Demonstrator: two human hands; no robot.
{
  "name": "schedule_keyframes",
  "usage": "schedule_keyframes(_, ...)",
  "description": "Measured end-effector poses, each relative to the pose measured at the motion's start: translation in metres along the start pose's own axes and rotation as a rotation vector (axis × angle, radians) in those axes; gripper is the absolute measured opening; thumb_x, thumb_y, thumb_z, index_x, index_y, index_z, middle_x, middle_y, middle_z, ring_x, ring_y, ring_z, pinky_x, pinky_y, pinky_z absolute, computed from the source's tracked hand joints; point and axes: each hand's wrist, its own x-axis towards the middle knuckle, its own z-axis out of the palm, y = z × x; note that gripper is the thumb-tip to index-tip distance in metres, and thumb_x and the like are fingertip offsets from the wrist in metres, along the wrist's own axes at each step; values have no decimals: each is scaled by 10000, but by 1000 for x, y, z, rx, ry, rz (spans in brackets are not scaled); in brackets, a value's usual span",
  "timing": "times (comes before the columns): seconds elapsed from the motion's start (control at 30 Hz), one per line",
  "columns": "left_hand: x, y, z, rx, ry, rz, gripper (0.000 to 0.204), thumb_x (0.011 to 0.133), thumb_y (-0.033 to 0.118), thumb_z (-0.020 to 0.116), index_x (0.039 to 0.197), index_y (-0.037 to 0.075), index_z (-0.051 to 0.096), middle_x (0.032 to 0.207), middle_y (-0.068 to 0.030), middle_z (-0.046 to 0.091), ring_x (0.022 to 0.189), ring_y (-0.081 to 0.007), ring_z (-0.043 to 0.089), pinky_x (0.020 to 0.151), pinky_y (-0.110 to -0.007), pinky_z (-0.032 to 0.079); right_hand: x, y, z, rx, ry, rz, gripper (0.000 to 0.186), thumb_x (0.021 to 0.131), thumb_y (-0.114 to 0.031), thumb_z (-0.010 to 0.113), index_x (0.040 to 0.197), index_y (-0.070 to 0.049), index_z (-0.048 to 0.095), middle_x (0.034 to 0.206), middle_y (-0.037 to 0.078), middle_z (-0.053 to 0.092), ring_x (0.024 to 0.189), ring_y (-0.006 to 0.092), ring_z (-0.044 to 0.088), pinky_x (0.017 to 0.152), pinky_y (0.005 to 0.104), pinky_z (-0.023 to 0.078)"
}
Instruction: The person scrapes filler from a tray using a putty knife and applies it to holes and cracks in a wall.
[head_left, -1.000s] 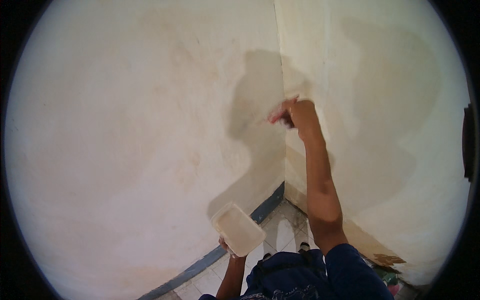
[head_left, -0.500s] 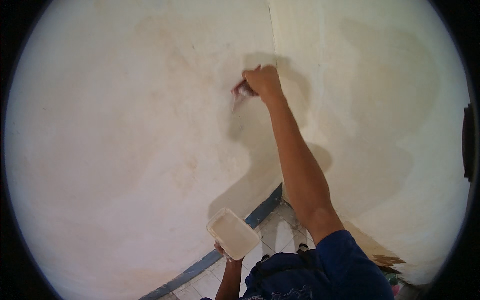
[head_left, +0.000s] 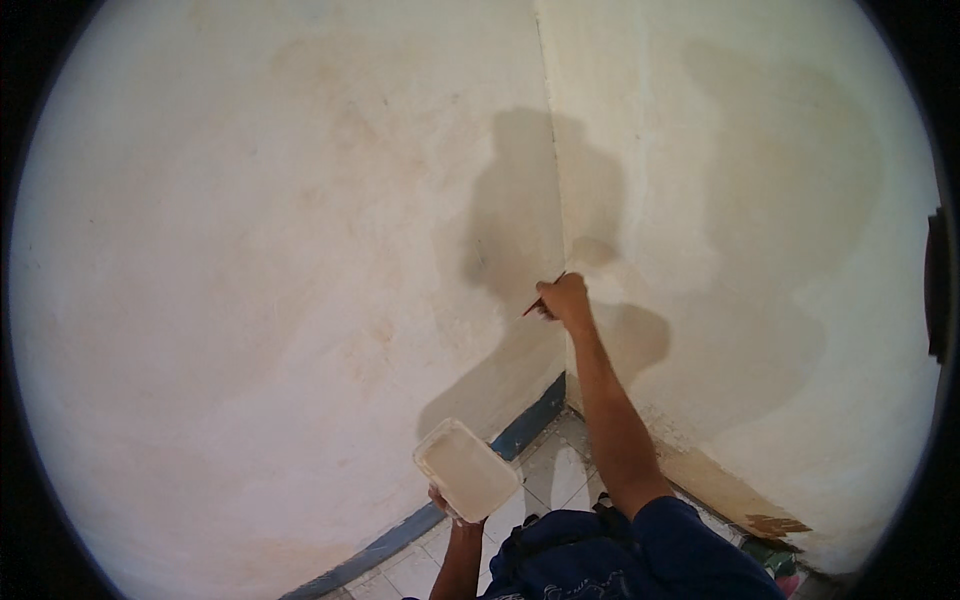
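Note:
My left hand [head_left: 452,507] is closed on the near side of a pale rectangular plastic tub [head_left: 466,470], low in front of me. The tub is tilted so its inside faces up, and its beige inner surface looks smooth. My right hand [head_left: 565,298] is closed around a thin, flat red tool [head_left: 530,309], seen nearly edge-on, so its exact kind does not show. That hand is by the corner where two walls meet, well above the skirting. Whether the tool touches the wall cannot be made out.
The left wall [head_left: 250,300] is off-white with brownish patches, and the right wall [head_left: 740,250] is more yellowish. Blue-grey skirting [head_left: 385,540] runs along the left wall above white floor tiles [head_left: 410,575]. Peeling brown patches [head_left: 780,523] mark the lower right wall. A dark object [head_left: 937,285] stands at the right rim.
My right hand has dropped from high on the left wall, down and slightly right, still holding the red tool. The left hand and tub have barely moved.

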Motion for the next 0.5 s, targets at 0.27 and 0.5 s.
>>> schedule_keyframes(0.27,-8,19,-4,36,-37,13,943,755,673,604,1481,151,302,1396,-256,417,1217,-462,479,998,-658,380,-39,-115,61,174,33,-163,266,725,-183,669,676,69,600,711,225,671,688,307,685,677,390,542)
schedule_keyframes(0.5,-9,40,-26,-3,22,11,931,746,659,625,1469,154,326,1367,-261,432,1189,-454,505,968,-644,421,-96,-236,30,447,-111,-433,278,745,-133,631,702,135,571,715,225,663,649,246,657,620,342,533)
